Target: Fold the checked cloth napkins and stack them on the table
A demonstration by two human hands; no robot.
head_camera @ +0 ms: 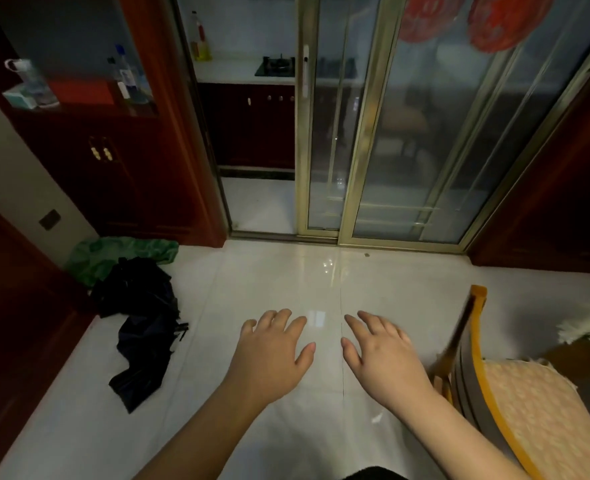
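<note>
From the head camera, two bare hands reach forward, palms down, over a glossy white tiled floor [269,278]: the left hand [272,351] at about 7 o'clock from the frame's centre and the right hand [383,355] at about 5 o'clock, side by side and apart. Both have the fingers spread wide and grip nothing. No checked cloth napkin and no tabletop shows anywhere in this view, so where the napkins lie cannot be told. At 8 o'clock one dark navy collapsed umbrella [144,327] lies crumpled on the floor, and just beyond it, partly under it, one rumpled green cloth [113,254] sits against the wall. At 4 o'clock one yellow-framed wooden chair [477,362] carries a pale peach patterned cushion [543,414]; its backrest stands just beside the right hand. A fringed white rug edge [588,327] shows at 3 o'clock. At 12 o'clock, two gold-framed sliding glass door panels [373,133] stand part open onto a kitchen with one black gas hob [275,65] and one bottle of yellow liquid [201,39]. Two round red paper decorations [453,19] hang on the glass; no writing on them can be read. At 10 o'clock a dark red wooden cabinet [120,174] shelves two clear bottles [125,72], labels too blurred to read.
</note>
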